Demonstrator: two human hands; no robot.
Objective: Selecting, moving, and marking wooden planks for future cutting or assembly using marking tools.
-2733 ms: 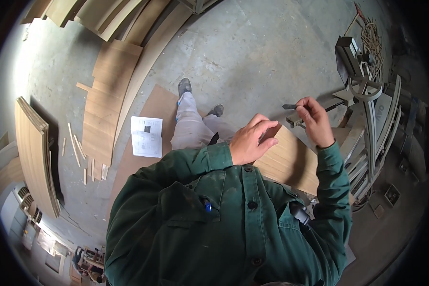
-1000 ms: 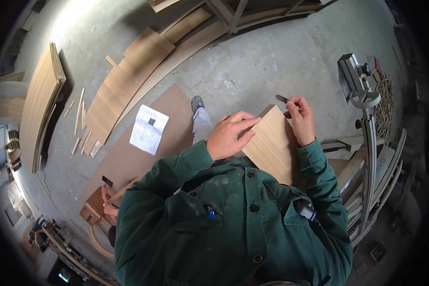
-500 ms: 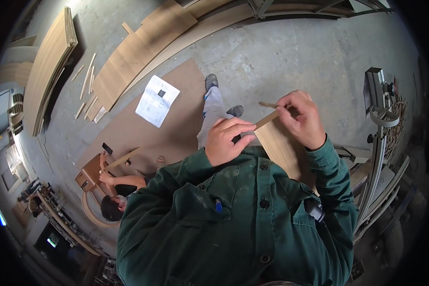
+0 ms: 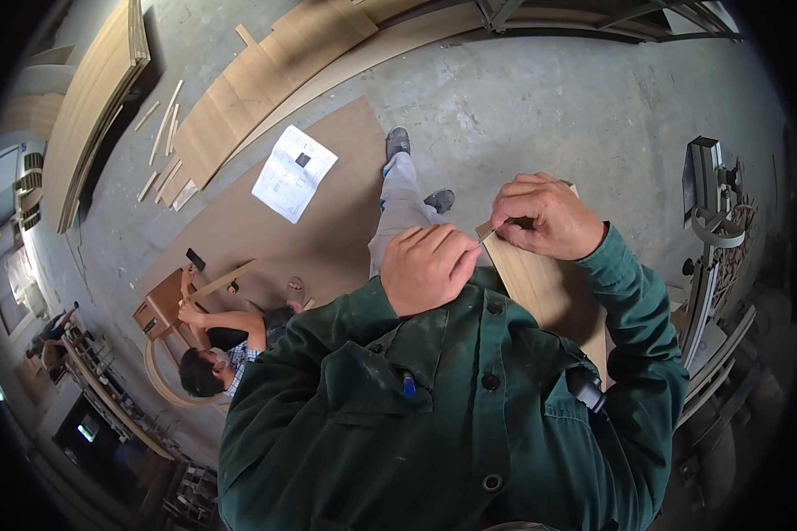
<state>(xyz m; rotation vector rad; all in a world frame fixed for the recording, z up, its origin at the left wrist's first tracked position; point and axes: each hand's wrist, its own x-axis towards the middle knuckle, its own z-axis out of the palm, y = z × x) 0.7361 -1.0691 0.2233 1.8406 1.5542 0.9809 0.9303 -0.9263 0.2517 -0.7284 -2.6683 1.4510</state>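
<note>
A wooden board (image 4: pixel 545 288) with straight grain extends from beneath my hands back toward my body, along the right side of my green jacket. At its far left corner my left hand (image 4: pixel 429 268) is closed with curled fingers; what lies inside them, if anything, is hidden. Just right of it, my right hand (image 4: pixel 549 215) is closed over the far end of the board, thumb and fingers pinching a thin strip (image 4: pixel 489 231). Only a short piece of that strip shows in the small gap between the two hands.
A printed sheet (image 4: pixel 294 173) lies on a brown floor panel (image 4: pixel 350 133). Large wooden panels (image 4: pixel 257 84) and loose sticks (image 4: pixel 164 133) lie beyond. At the left, a co-worker (image 4: pixel 212 363) handles a brown wooden piece (image 4: pixel 166 303). A metal clamp rack (image 4: pixel 704 203) stands right.
My right hand has moved left and turned over, closer to my left hand. My left hand has curled tighter. The strip's free end no longer sticks out beyond the right fingers.
</note>
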